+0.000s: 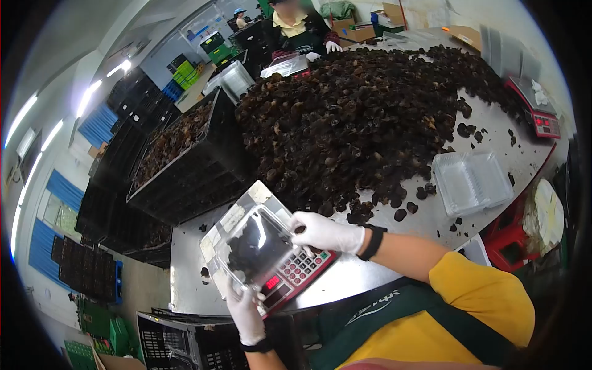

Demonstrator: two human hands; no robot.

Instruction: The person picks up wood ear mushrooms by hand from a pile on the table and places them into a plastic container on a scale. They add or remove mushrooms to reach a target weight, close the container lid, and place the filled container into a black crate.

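A clear plastic box (254,242) lies over the pan of a red and white digital scale (299,270), its red display lit. My left hand (245,313), in a white glove, has its fingers closed on the box's near left corner. Across from it, my right hand (325,234), gloved too, closes its fingers at the box's right edge, above the keypad. A small dark patch shows between the right thumb and fingers. Beyond the scale spreads a big heap of dark brown, wood-ear-like mushrooms (345,117).
Stacked clear boxes (472,182) stand on the metal table (382,231) at right. A black crate (191,166) of mushrooms borders the scale's left. Another scale (535,111) sits far right. A person (299,31) in white gloves works behind the heap. A red stool (512,237) stands beside the table.
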